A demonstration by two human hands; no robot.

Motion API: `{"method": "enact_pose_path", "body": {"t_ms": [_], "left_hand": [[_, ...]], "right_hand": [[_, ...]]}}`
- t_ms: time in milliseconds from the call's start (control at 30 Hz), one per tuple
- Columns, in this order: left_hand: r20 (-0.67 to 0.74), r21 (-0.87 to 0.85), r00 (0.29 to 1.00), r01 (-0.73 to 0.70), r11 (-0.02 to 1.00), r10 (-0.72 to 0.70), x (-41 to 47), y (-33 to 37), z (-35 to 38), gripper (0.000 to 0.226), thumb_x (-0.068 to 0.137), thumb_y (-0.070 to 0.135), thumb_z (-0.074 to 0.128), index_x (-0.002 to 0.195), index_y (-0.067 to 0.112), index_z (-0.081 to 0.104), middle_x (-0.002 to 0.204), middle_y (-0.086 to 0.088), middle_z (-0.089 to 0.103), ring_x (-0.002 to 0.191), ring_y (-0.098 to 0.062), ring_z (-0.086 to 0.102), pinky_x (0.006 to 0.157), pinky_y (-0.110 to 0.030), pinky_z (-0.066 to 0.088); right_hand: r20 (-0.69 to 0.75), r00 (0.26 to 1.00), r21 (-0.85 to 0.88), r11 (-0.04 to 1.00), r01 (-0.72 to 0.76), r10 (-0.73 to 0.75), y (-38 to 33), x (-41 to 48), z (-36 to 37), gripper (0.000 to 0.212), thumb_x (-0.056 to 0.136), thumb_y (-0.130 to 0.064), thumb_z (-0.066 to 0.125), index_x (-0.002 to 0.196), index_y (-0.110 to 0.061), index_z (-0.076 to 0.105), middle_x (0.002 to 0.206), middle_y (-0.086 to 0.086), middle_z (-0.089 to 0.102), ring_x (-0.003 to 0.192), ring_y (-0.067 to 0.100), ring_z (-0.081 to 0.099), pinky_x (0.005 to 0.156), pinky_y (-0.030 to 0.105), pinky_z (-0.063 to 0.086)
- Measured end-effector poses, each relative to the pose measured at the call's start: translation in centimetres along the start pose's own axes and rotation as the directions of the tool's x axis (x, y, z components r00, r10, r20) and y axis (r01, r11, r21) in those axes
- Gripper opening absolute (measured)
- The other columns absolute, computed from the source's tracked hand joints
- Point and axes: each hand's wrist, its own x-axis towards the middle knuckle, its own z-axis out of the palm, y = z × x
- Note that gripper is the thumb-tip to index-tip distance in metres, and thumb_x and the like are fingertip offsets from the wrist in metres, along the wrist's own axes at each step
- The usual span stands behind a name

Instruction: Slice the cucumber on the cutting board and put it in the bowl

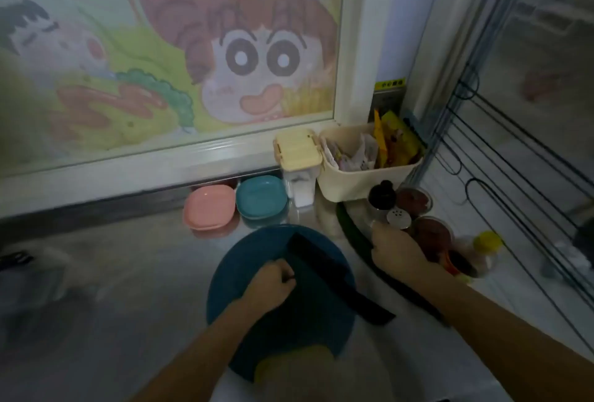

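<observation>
Viewing from the head camera only; light was dim and the edges blurred.

Cucumber [353,232] was whole and uncut. It lay on the counter [144,273] just right of the round cutting board [244,260], not on it. Right hand [398,247] was wrapped round its middle, fingers curled over it in a firm hold. Left hand [273,282] sat on the board in a fist, touching or just beside the knife [324,270]; whether it held anything could not be told. The knife lay flat across the board, its narrow end hanging past the board's right rim.

Two shallow dishes stood beyond the board, a pink dish [209,207] and a blue dish [260,197]. Which one serves as the bowl could not be told.

Judged risks:
- The cucumber has to come onto a board the knife already occupies. Swinging it in could knock the overhanging end and spin or tip the knife off.
- The left fist was close to the blade, so a shifting knife could catch the knuckles.
- The right hand worked just beside the jars [430,236] and a shaker [398,218]. Lifting the far end of the long cucumber could sweep them over.
- Poor light may hide the blade's edge when the knife is picked up.
</observation>
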Motion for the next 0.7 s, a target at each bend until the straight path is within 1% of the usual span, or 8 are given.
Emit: {"method": "enact_pose_path", "body": {"t_ms": [67, 100, 167, 233, 367, 533, 600, 700], "left_hand": [[0.008, 0.092, 1.0, 0.015, 0.996, -0.015, 0.1, -0.5, 1.4, 0.027, 0.09, 0.024, 0.058, 0.117, 0.018, 0.054, 0.118, -0.004, 0.05, 0.11, -0.018, 0.048, 0.094, -0.024, 0.038], [-0.001, 0.118, 1.0, 0.015, 0.993, -0.014, 0.0, -0.8, 2.0, 0.031, 0.091, 0.024, 0.056, 0.121, 0.019, 0.052, 0.122, -0.004, 0.046, 0.114, -0.019, 0.044, 0.097, -0.024, 0.035], [-0.03, 0.151, 0.999, 0.022, 0.988, -0.017, -0.2, -1.0, 2.5, 0.032, 0.092, 0.023, 0.055, 0.123, 0.02, 0.05, 0.127, -0.003, 0.041, 0.117, -0.02, 0.038, 0.1, -0.025, 0.031], [-0.048, 0.167, 0.999, 0.024, 0.986, -0.017, 0.1, -1.2, 2.7, 0.032, 0.091, 0.023, 0.055, 0.123, 0.021, 0.051, 0.128, -0.003, 0.039, 0.117, -0.02, 0.036, 0.101, -0.025, 0.03], [-0.035, 0.163, 0.998, 0.048, 0.985, -0.043, 0.3, -1.4, 2.8, 0.032, 0.09, 0.022, 0.057, 0.121, 0.021, 0.051, 0.129, -0.004, 0.039, 0.118, -0.021, 0.035, 0.101, -0.025, 0.029], [-0.016, 0.149, 0.997, 0.08, 0.986, -0.079, 0.1, -0.8, 3.0, 0.035, 0.09, 0.023, 0.058, 0.124, 0.02, 0.05, 0.131, -0.005, 0.037, 0.122, -0.022, 0.035, 0.102, -0.024, 0.027], [-0.008, 0.105, 0.995, 0.097, 0.99, -0.097, -0.1, -0.3, 2.9, 0.035, 0.09, 0.023, 0.058, 0.125, 0.018, 0.052, 0.131, -0.006, 0.04, 0.12, -0.021, 0.038, 0.099, -0.02, 0.028], [0.021, -0.123, 0.993, 0.118, 0.985, -0.117, -0.4, 1.3, 2.5, 0.026, 0.091, 0.02, 0.059, 0.116, 0.013, 0.061, 0.122, -0.006, 0.058, 0.102, -0.01, 0.052, 0.077, -0.005, 0.036]], "right_hand": [[0.058, 0.998, 0.005, 1.0, 0.013, -0.014, 0.7, 0.6, 1.4, 0.027, 0.089, -0.003, 0.046, 0.116, -0.002, 0.045, 0.115, 0.015, 0.054, 0.099, 0.027, 0.056, 0.073, 0.03, 0.042], [0.067, 0.998, -0.007, 1.0, 0.017, -0.017, 1.1, 0.8, 2.6, 0.027, 0.088, -0.002, 0.045, 0.115, -0.002, 0.045, 0.12, 0.017, 0.051, 0.103, 0.03, 0.055, 0.077, 0.032, 0.044], [0.063, 0.998, -0.075, 0.997, 0.014, -0.009, 1.3, 1.0, 4.5, 0.027, 0.089, -0.001, 0.043, 0.115, -0.004, 0.043, 0.124, 0.018, 0.046, 0.106, 0.031, 0.053, 0.086, 0.036, 0.045], [0.027, 1.0, -0.145, 0.989, 0.017, -0.013, 1.2, 1.3, 5.9, 0.026, 0.092, -0.003, 0.04, 0.117, -0.006, 0.041, 0.126, 0.017, 0.045, 0.108, 0.029, 0.053, 0.089, 0.033, 0.043], [-0.015, 1.0, -0.221, 0.975, 0.003, -0.006, 1.3, 1.7, 6.7, 0.026, 0.095, -0.002, 0.035, 0.121, -0.006, 0.039, 0.126, 0.017, 0.048, 0.108, 0.027, 0.055, 0.085, 0.031, 0.044], [0.07, 0.998, -0.225, 0.974, 0.005, 0.011, 1.4, 1.9, 6.3, 0.027, 0.096, -0.004, 0.038, 0.123, -0.007, 0.039, 0.119, 0.013, 0.056, 0.104, 0.026, 0.06, 0.077, 0.032, 0.047], [0.087, 0.996, -0.177, 0.984, 0.012, 0.003, 1.3, 1.7, 5.9, 0.029, 0.093, -0.005, 0.045, 0.122, -0.007, 0.039, 0.115, 0.014, 0.059, 0.099, 0.026, 0.062, 0.075, 0.033, 0.048], [0.095, 0.995, -0.057, 0.998, 0.026, -0.02, 0.3, 0.7, 4.2, 0.032, 0.089, -0.014, 0.056, 0.116, -0.007, 0.041, 0.111, 0.014, 0.06, 0.097, 0.028, 0.062, 0.074, 0.035, 0.048]]}}
